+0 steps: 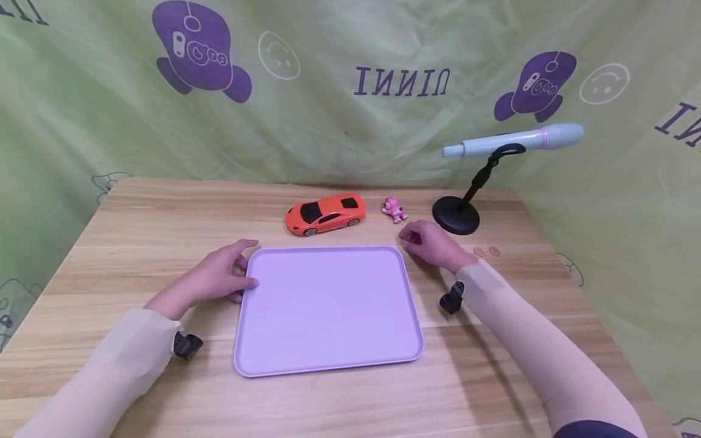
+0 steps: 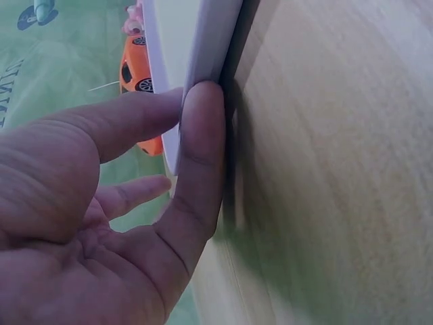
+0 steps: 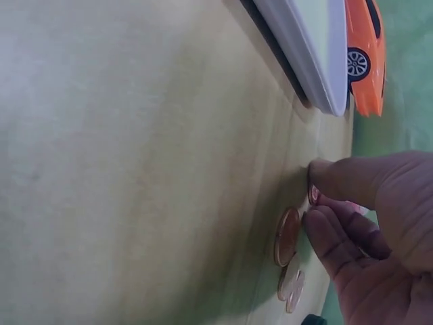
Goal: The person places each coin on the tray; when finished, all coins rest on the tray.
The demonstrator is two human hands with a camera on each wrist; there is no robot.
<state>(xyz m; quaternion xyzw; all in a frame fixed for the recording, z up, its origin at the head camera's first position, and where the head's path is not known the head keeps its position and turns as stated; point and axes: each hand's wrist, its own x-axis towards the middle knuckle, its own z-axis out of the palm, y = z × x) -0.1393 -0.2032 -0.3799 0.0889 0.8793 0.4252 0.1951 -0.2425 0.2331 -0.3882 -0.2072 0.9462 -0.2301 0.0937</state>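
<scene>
1. While the left hand [image 1: 216, 277] rests at the left edge of the lilac tray [image 1: 328, 340] in the centre of the head view, its thumb [image 2: 199, 156] presses the rim and its fingers lie loosely straight
2. The right hand [image 1: 432, 243], right of centre, has curled fingertips [image 3: 331, 179] pinching a small coin [image 3: 313, 195] on the table [image 1: 137, 225]
3. Two more coins [image 3: 287, 237] lie just beside that hand
4. Above the tray sit an orange car [image 1: 325, 214] and a pink toy [image 1: 394, 209]
</scene>
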